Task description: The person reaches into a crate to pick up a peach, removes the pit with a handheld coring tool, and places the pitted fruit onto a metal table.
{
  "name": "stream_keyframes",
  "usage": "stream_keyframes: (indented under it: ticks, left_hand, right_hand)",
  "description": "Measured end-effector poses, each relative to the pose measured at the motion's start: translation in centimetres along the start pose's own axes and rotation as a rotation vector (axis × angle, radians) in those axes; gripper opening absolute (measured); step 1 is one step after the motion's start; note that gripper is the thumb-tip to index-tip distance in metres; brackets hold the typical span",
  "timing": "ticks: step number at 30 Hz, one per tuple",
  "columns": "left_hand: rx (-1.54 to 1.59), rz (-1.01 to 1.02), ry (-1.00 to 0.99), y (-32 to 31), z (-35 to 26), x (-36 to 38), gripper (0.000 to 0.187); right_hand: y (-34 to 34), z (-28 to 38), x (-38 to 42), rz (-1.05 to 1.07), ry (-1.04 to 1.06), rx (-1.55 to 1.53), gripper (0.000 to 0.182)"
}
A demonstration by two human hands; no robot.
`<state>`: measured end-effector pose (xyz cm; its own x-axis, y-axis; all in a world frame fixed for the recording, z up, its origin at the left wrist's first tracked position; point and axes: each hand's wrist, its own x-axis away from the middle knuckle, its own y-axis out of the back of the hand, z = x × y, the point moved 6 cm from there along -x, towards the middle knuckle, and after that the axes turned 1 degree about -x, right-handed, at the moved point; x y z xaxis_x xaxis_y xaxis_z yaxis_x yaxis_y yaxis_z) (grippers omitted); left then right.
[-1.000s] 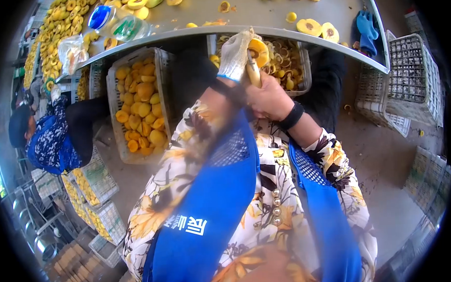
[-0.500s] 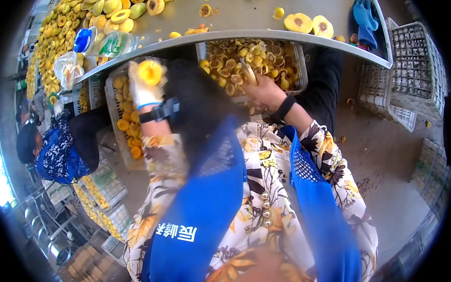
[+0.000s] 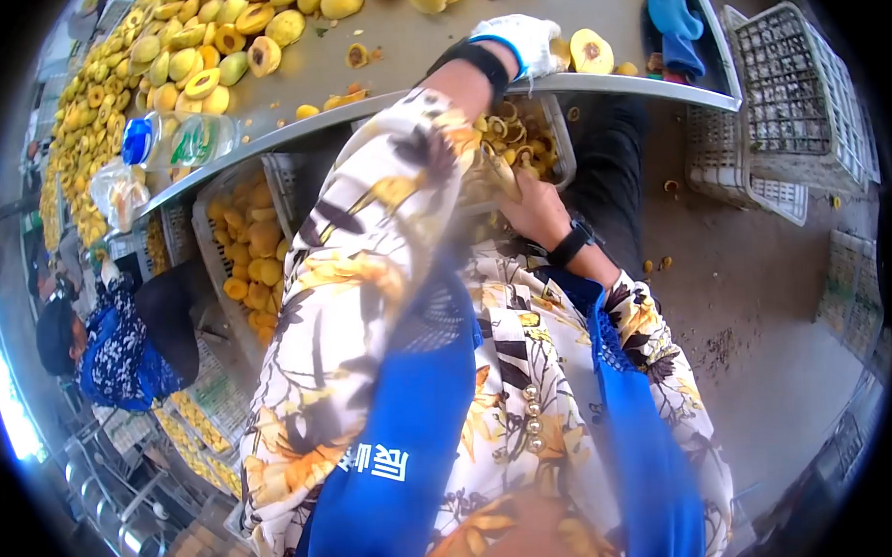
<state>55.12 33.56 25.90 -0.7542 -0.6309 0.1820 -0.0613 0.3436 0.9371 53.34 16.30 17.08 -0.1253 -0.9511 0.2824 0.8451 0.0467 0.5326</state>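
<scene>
My left hand (image 3: 521,45), in a white glove with a blue cuff, reaches across to the metal table. Its fingers close over a yellow peach half (image 3: 560,52), mostly hidden by the glove. Another peach half (image 3: 591,51), cut face showing its brown hollow, lies just right of it. Below the table edge, my bare right hand (image 3: 537,211) is wrapped round a pale-handled tool (image 3: 502,170), whose working end I cannot make out. The tool is over a crate of pits and peach scraps (image 3: 565,142), partly covered by my left arm.
Many peaches (image 3: 202,51) are heaped on the table's left side. A plastic bottle (image 3: 181,138) lies near the edge. Blue gloves (image 3: 675,25) rest at the right corner. A crate of peach halves (image 3: 208,223) stands lower left. Crates (image 3: 793,90) are stacked right. Another person (image 3: 119,329) sits left.
My left hand has gone from above the left crate, where it held a peach half, to the peach half on the table. That first half is out of the hand. My right hand keeps the tool.
</scene>
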Motion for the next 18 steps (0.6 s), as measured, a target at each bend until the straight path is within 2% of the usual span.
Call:
stream_keyframes:
  ticks: [3,4,6,7,9,10,12,14,15,16,18]
  left_hand:
    - [0.085,0.055,0.075,-1.4,0.0,-2.3,0.05]
    - [0.124,0.05,0.109,-1.9,0.5,-2.7,0.05]
    - [0.215,-0.093,0.139,-1.2,1.8,-2.5,0.046]
    - [0.173,-0.229,0.187,-0.3,2.2,-1.6,0.042]
    - [0.214,-0.371,0.092,2.1,2.5,1.4,0.043]
    - [0.253,-0.314,0.084,3.8,1.6,3.9,0.048]
    - [0.572,-0.27,-0.064,3.3,2.2,6.7,0.05]
    - [0.787,-0.3,-0.199,2.6,1.7,9.3,0.05]
    - [0.806,-0.265,-0.135,2.6,1.6,10.6,0.047]
    - [1.01,-0.329,-0.067,2.4,2.2,11.7,0.047]
    - [1.414,-0.461,0.07,1.2,3.5,13.8,0.047]
  right_hand:
    - [1.3,-0.4,1.1,-0.097,0.027,-0.009,0.032]
    - [2.1,0.0,1.4,-0.137,-0.026,-0.076,0.031]
    - [3.9,1.5,1.8,-0.21,-0.125,-0.209,0.03]
    - [4.1,0.5,1.4,-0.339,0.097,-0.017,0.029]
    - [5.5,0.0,0.7,-0.496,0.068,-0.191,0.033]
    - [6.4,0.2,0.4,-0.531,0.081,-0.27,0.037]
    - [7.6,2.6,-0.1,-0.463,0.155,-0.398,0.045]
    - [6.7,3.4,-1.5,-0.379,0.233,-0.658,0.035]
    - [5.9,3.8,-2.1,-0.307,0.262,-0.745,0.029]
    - [5.2,4.3,-2.5,-0.236,0.29,-0.832,0.024]
    - [4.0,5.7,-2.5,-0.19,0.211,-0.994,0.017]
